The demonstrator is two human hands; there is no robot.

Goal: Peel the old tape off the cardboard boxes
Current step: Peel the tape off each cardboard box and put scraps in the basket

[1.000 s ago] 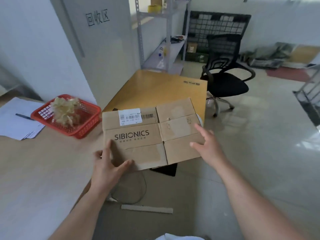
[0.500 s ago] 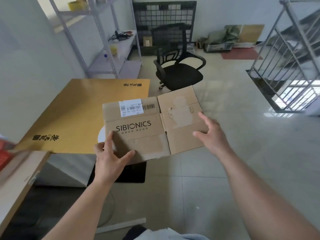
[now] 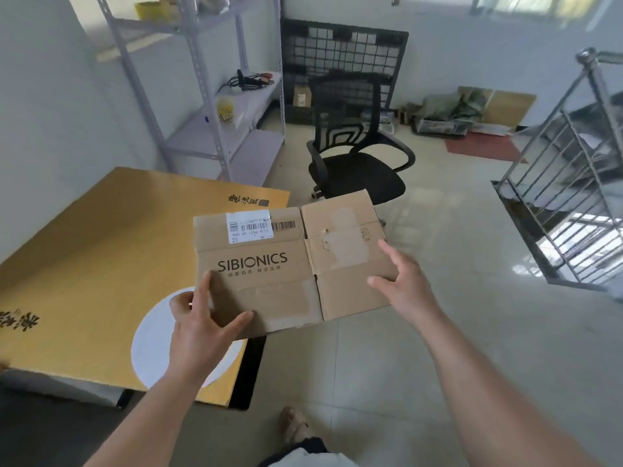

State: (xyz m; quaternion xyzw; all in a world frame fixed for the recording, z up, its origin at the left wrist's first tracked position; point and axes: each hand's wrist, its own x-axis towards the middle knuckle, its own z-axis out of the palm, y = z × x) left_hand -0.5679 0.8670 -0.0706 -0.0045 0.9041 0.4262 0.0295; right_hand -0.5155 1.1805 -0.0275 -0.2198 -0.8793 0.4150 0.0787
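A flattened brown cardboard box (image 3: 279, 281) printed "SIBIONICS" is held up in mid-air in front of me. It carries a white shipping label (image 3: 248, 226) at its top left and pale patches where tape once sat. My left hand (image 3: 205, 326) pinches its lower left corner, thumb on the front face. My right hand (image 3: 403, 281) has its fingers spread at the box's right edge, fingertips touching or just off the cardboard. No loose tape strip shows on the box.
A large yellow flat carton (image 3: 101, 264) with a white circle lies low at the left. A black office chair (image 3: 354, 153) stands behind the box. Metal shelving (image 3: 209, 96) is at the back left, a stair railing (image 3: 566, 183) at the right. My foot (image 3: 296, 426) is on the tiled floor.
My view has swung right, away from the desk and red basket, toward the floor and chair. The box came along in my left hand; my right hand stays spread at its right edge.
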